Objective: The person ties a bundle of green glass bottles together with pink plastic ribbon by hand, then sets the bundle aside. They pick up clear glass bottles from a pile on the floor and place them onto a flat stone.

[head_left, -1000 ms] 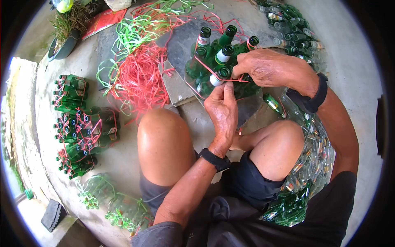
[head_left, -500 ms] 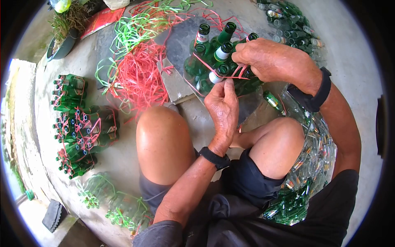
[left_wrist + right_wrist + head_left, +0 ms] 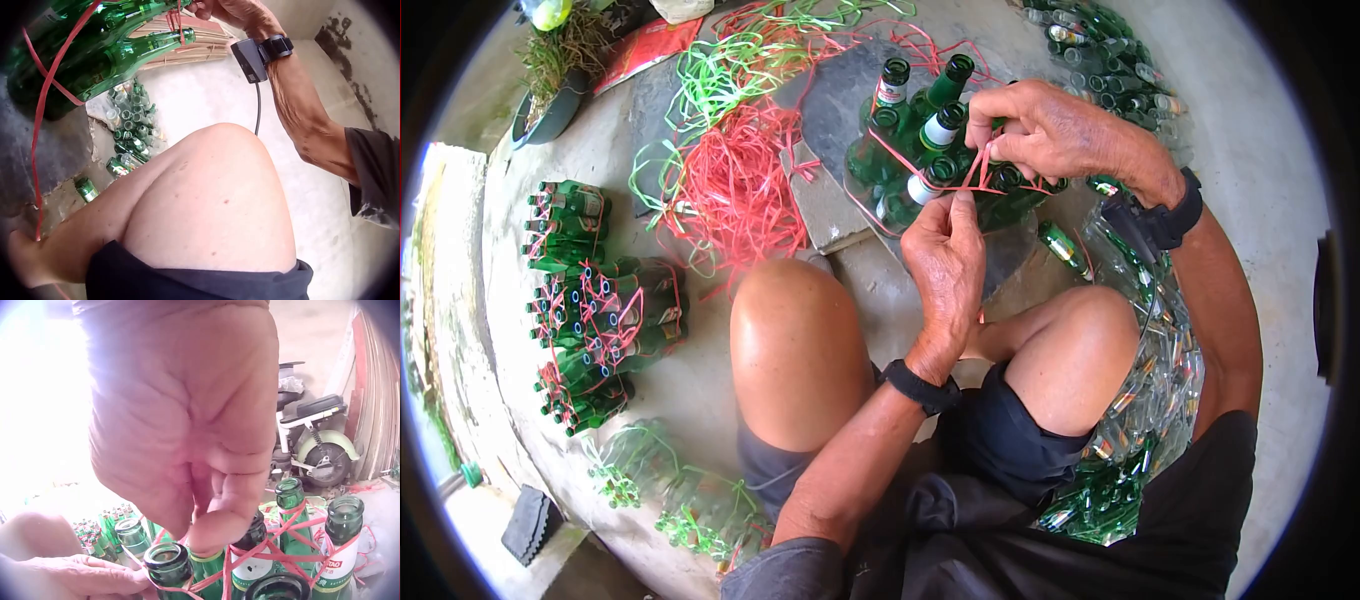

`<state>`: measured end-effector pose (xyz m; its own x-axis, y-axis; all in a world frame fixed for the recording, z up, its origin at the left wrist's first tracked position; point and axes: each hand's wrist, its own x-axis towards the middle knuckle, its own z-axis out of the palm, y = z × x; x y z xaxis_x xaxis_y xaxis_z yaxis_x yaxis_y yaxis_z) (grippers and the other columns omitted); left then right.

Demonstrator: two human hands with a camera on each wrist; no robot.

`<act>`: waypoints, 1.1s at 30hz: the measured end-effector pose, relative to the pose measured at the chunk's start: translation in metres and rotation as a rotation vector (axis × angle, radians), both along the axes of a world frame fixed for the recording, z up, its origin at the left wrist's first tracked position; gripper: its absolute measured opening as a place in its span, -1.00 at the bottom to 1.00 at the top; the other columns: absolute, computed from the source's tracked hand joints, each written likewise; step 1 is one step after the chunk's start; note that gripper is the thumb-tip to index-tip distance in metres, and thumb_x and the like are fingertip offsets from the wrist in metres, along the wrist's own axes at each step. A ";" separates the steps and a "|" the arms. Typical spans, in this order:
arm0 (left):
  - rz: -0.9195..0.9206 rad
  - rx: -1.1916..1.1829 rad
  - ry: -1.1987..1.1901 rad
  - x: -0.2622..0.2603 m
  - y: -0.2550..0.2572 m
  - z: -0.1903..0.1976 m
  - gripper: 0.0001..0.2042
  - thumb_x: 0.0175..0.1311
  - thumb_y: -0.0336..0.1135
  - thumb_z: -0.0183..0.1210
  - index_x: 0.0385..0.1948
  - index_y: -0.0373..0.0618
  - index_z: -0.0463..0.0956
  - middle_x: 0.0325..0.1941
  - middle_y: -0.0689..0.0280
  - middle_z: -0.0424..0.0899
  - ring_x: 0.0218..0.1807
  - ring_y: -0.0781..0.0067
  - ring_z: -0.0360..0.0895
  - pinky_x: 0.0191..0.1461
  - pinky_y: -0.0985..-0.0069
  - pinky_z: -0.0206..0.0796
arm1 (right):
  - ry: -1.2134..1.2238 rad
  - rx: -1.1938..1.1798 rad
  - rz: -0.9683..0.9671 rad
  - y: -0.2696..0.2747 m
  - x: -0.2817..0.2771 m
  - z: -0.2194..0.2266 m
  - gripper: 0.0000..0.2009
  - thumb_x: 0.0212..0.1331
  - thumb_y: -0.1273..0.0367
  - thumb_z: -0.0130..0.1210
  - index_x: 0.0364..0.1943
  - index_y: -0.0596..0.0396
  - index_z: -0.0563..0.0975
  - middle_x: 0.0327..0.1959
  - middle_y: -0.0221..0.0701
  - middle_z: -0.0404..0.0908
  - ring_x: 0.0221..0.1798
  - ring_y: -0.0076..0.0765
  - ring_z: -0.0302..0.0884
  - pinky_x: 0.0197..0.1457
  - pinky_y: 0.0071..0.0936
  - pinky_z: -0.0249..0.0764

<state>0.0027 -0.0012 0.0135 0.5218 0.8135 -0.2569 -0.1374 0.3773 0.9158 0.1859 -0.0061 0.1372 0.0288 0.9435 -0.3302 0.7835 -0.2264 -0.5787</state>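
A cluster of green glass bottles (image 3: pixel 948 88) stands upright on a dark slab, red plastic strap (image 3: pixel 900 157) running around and between the necks. My left hand (image 3: pixel 945 250) pinches the strap between thumb and forefinger at the near side of the cluster, just below a white-labelled neck. Over the right part of the cluster, my right hand (image 3: pixel 1045 125) pinches a length of strap that rises from the near necks. Seen from the right wrist, its thumb and curled fingers are close above the bottle mouths (image 3: pixel 167 555), with strap crossing the necks beside them.
Tangled red strap (image 3: pixel 735 190) and green strap (image 3: pixel 710 85) lie left of the slab (image 3: pixel 830 115). Bundled green bottles (image 3: pixel 590 310) stand further left. Loose bottles (image 3: pixel 1150 390) are piled right of my knee. An electric scooter (image 3: pixel 319 437) stands behind.
My right hand has drawn the strap up from the near necks, rising slightly and turning so its fingers show more. The left hand stays almost in place at the cluster's near side.
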 end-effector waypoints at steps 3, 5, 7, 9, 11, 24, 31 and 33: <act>-0.010 -0.021 0.024 -0.002 0.001 0.004 -0.70 0.60 -0.30 0.18 -0.30 -0.41 0.63 -0.52 0.52 0.41 -0.42 0.69 0.23 -0.41 0.51 0.16 | 0.261 -0.155 -0.228 -0.001 -0.012 0.008 -0.90 0.31 0.48 0.15 -0.17 0.21 0.52 -0.33 -0.42 0.63 -0.57 -0.57 0.53 -0.49 -0.51 0.49; -0.012 -0.008 0.021 -0.003 0.000 0.004 -0.70 0.60 -0.30 0.18 -0.28 -0.41 0.63 -0.51 0.52 0.41 -0.42 0.69 0.23 -0.40 0.52 0.16 | 0.318 -0.131 -0.255 -0.001 -0.016 0.008 -0.94 0.34 0.50 0.12 -0.19 0.20 0.51 -0.35 -0.43 0.65 -0.59 -0.58 0.50 -0.51 -0.54 0.47; -0.003 0.003 -0.009 0.000 -0.001 0.002 -0.71 0.60 -0.30 0.18 -0.27 -0.41 0.64 -0.51 0.52 0.41 -0.42 0.69 0.23 -0.40 0.52 0.16 | 0.229 -0.015 -0.177 -0.002 -0.012 0.001 -0.94 0.34 0.51 0.12 -0.19 0.19 0.50 -0.34 -0.42 0.65 -0.53 -0.57 0.54 -0.46 -0.50 0.49; 0.004 0.011 -0.039 0.000 -0.001 0.002 -0.71 0.61 -0.30 0.18 -0.26 -0.41 0.64 -0.50 0.52 0.42 -0.42 0.69 0.23 -0.39 0.52 0.17 | 0.139 0.098 -0.098 -0.005 -0.005 -0.011 -0.94 0.33 0.52 0.12 -0.20 0.19 0.49 -0.34 -0.41 0.64 -0.46 -0.56 0.57 -0.40 -0.46 0.51; -0.013 -0.005 -0.027 -0.001 -0.001 0.006 -0.71 0.61 -0.30 0.17 -0.23 -0.41 0.65 -0.49 0.52 0.42 -0.41 0.70 0.24 -0.39 0.53 0.18 | -0.075 0.333 0.042 -0.006 0.002 -0.022 -0.91 0.29 0.54 0.15 -0.20 0.19 0.48 -0.33 -0.31 0.62 -0.34 -0.31 0.63 -0.26 -0.30 0.52; -0.038 0.019 -0.016 -0.004 0.001 0.009 -0.70 0.62 -0.23 0.18 -0.16 -0.38 0.69 -0.46 0.57 0.44 -0.41 0.75 0.23 -0.41 0.60 0.09 | -0.443 0.585 0.088 0.008 0.007 -0.027 -0.87 0.22 0.49 0.24 -0.19 0.13 0.54 -0.29 -0.19 0.62 -0.16 0.20 0.64 -0.14 0.01 0.56; -0.025 0.041 -0.032 -0.003 0.001 0.010 -0.71 0.65 -0.26 0.12 -0.13 -0.37 0.67 -0.47 0.54 0.43 -0.41 0.73 0.22 -0.41 0.57 0.12 | -0.410 0.624 0.088 0.020 0.007 -0.029 -0.89 0.17 0.51 0.23 -0.21 0.14 0.64 -0.31 -0.15 0.67 -0.17 0.21 0.66 -0.12 -0.02 0.58; -0.023 0.043 -0.027 -0.001 0.000 0.009 -0.72 0.66 -0.29 0.09 -0.14 -0.38 0.66 -0.48 0.50 0.43 -0.41 0.71 0.23 -0.40 0.55 0.16 | -0.415 0.632 0.087 0.023 0.009 -0.031 -0.88 0.17 0.51 0.24 -0.21 0.14 0.65 -0.30 -0.15 0.67 -0.16 0.21 0.66 -0.12 -0.03 0.58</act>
